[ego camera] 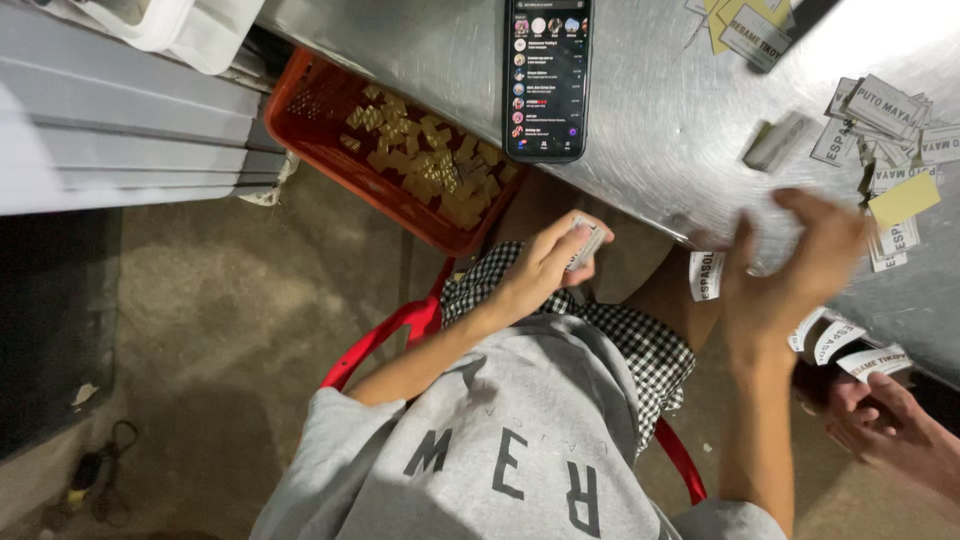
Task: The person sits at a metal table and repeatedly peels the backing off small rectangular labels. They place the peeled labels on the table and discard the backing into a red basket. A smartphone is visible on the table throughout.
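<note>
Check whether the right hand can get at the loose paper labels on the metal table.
Probably yes: the right hand is open over the metal table edge, the paper labels just beyond, nothing between.

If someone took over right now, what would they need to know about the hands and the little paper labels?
Left hand: closed on a small stack of labels, held over the lap.
Right hand: open and blurred at the metal table edge, next to a label hanging off it.
Loose labels lie scattered on the table's right side.
A phone lies on the table; an orange basket of small yellow pieces sits below.
Another person's hand is at lower right.
</note>
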